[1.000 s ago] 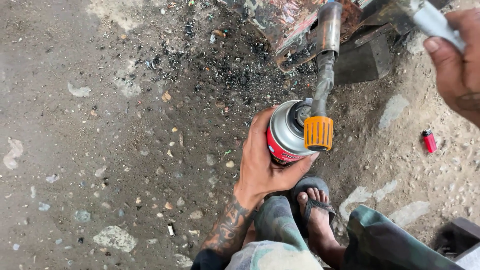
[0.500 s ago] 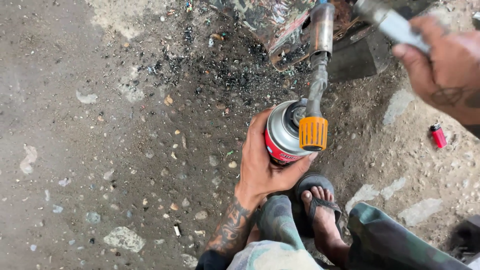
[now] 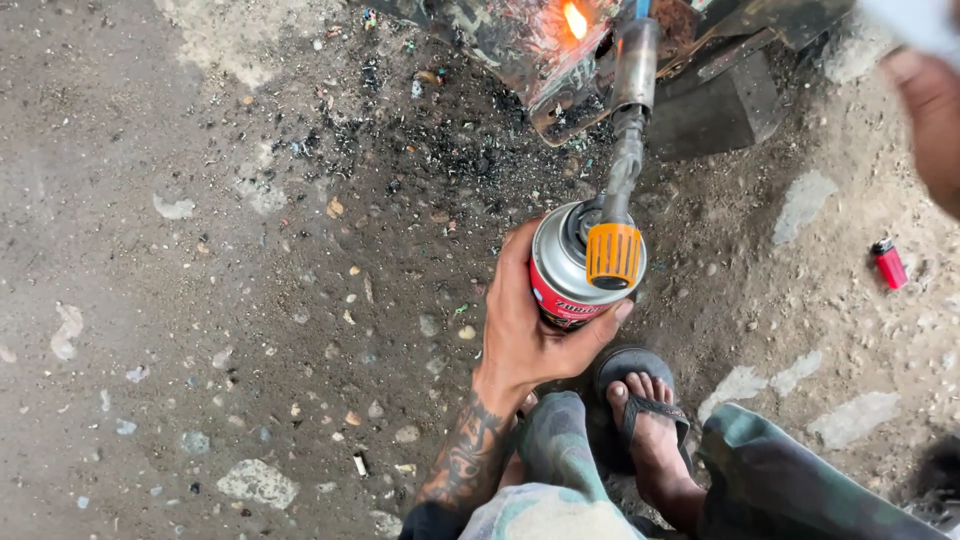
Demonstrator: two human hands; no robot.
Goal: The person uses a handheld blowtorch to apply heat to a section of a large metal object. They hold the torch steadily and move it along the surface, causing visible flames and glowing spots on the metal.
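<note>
Above the gritty floor (image 3: 200, 300), left hand (image 3: 530, 330) wraps the gas canister (image 3: 570, 275) firmly, aiming the torch nozzle (image 3: 635, 65) at rusted metal (image 3: 520, 45); right hand (image 3: 930, 110) blurred, grip unclear.

Two hands: the left hand (image 3: 530, 335) around a gas canister, the right hand (image 3: 930, 120) blurred at the upper right edge. One gas canister (image 3: 565, 275), red and silver. One torch head (image 3: 625, 150) with one orange knob (image 3: 612, 255). One small flame (image 3: 575, 20). One red lighter (image 3: 889, 264) on the ground. One sandalled foot (image 3: 650, 430). Possibly one rusty metal piece (image 3: 520, 45), perhaps more.
</note>
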